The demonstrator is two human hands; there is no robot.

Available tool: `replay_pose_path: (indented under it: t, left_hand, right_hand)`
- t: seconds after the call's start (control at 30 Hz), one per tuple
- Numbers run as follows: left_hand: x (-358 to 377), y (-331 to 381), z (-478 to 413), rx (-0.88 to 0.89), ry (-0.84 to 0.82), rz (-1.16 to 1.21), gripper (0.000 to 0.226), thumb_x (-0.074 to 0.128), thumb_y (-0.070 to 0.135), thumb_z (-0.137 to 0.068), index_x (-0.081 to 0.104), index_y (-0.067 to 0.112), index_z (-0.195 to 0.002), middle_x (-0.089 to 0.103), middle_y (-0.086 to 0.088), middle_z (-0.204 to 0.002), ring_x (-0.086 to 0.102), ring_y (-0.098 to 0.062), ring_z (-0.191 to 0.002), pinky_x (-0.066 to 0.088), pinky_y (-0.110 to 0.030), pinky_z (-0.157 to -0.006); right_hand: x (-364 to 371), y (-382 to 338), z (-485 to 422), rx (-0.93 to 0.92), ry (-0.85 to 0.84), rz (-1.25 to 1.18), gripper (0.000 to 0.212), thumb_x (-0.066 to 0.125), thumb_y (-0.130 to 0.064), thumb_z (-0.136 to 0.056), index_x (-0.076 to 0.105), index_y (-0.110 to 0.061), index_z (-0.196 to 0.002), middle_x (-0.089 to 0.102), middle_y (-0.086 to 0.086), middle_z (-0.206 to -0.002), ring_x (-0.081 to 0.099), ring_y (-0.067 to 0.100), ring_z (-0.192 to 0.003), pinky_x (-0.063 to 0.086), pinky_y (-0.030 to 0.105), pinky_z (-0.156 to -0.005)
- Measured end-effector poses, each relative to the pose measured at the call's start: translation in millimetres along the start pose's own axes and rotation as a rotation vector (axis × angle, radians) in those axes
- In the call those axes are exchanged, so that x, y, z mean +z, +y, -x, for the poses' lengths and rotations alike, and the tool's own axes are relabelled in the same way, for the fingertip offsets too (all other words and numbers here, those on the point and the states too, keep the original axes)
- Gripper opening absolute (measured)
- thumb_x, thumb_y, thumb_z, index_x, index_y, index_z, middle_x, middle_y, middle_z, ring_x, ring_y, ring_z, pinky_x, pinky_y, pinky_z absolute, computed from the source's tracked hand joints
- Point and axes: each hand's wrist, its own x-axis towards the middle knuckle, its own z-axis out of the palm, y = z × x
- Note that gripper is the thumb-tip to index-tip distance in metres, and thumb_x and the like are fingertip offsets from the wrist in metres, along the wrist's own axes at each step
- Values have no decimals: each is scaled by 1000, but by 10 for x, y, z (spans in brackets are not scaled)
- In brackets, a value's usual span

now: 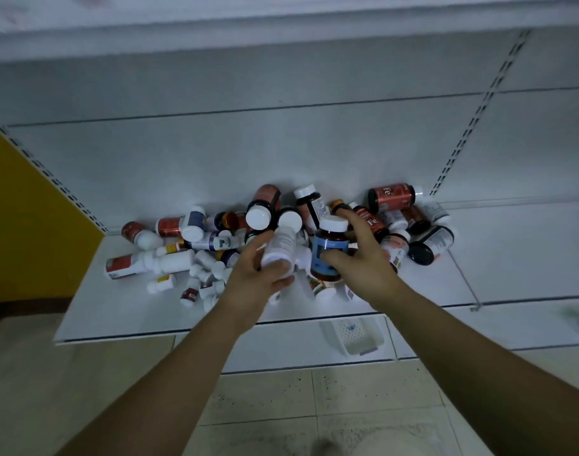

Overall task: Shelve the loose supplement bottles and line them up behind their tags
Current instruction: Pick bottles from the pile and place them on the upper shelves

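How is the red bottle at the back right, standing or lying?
Lying. The red bottle rests on its side, cap pointing right.

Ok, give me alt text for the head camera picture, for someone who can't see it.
Two bare hands each hold a bottle above a jumbled pile of supplement bottles on a white shelf: the left hand grips a white bottle, the right hand a blue-labelled bottle with a white cap. Most of the pile lies tipped over.

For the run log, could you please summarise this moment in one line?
left hand: grips white bottle | right hand: grips blue-label bottle | pile: jumbled on shelf
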Motion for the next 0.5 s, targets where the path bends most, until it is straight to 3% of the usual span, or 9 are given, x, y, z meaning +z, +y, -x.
replay_pose_path:
  t: [0.07, 0.13, 0.17, 0.23, 0.3, 0.4, 0.5]
  left_hand:
    - [138, 217, 158, -81, -57, 278, 35, 57, 4, -83, 54, 16, -115, 65, -6, -112, 64, -24, -100, 56, -39, -81]
    - [261, 401, 331, -151, -99, 437, 44, 60, 18, -74, 50, 13, -117, 63, -13, -113, 64, -27, -96, 58, -38, -74]
    - [337, 504, 426, -175, -115, 474, 39, 58, 18, -76, 50, 13, -114, 64, -15, -109, 66, -29, -89, 58, -36, -68]
    - [487, 696, 596, -231, -216, 523, 19, 46, 14, -90, 57, 8, -105, 67, -17, -96, 67, -29, -75, 57, -33, -61]
    - [689, 865, 752, -278, -317, 557, 35, 35, 18, -96, 68, 7, -92, 69, -17, -86, 66, -28, -69, 54, -32, -63]
    - [1050, 1080, 989, -336, -465, 551, 33, 35, 23, -93, 61, 4, -92, 68, -15, -77, 64, -22, -62, 48, -30, -66]
    - [1505, 1241, 1189, -344, -618, 487, 35, 34, 26, -94, 60, 3, -102, 65, -14, -84, 59, -22, -69, 42, -31, -71]
  right_hand:
    - [1, -161, 173, -15, 44, -29, 65, 60, -1, -86, 38, -35, -136, 54, -17, -110, 58, -5, -95, 50, 10, -71]
    - [-37, -320, 407, -28, 111, -39, 64, 59, -4, -88, 35, -38, -137, 51, -13, -119, 56, 2, -102, 50, 13, -71]
    - [-74, -403, 542, -36, 152, -51, 63, 58, -6, -90, 34, -39, -137, 49, -12, -122, 56, 4, -103, 50, 14, -71]
    - [-178, -581, 841, -75, 250, -85, 57, 52, -7, -94, 35, -42, -135, 48, -10, -125, 56, 6, -103, 53, 16, -69]
    - [-312, -773, 1147, -110, 342, -116, 52, 45, -5, -97, 36, -48, -125, 47, -7, -122, 56, 9, -100, 54, 15, -66]
    - [-550, -1057, 1534, -151, 453, -124, 52, 41, -6, -98, 32, -50, -124, 44, -2, -126, 56, 16, -102, 56, 26, -79]
    - [-885, -1304, 1819, -202, 557, -141, 53, 42, -7, -98, 31, -48, -129, 47, -6, -118, 57, 18, -102, 55, 32, -85]
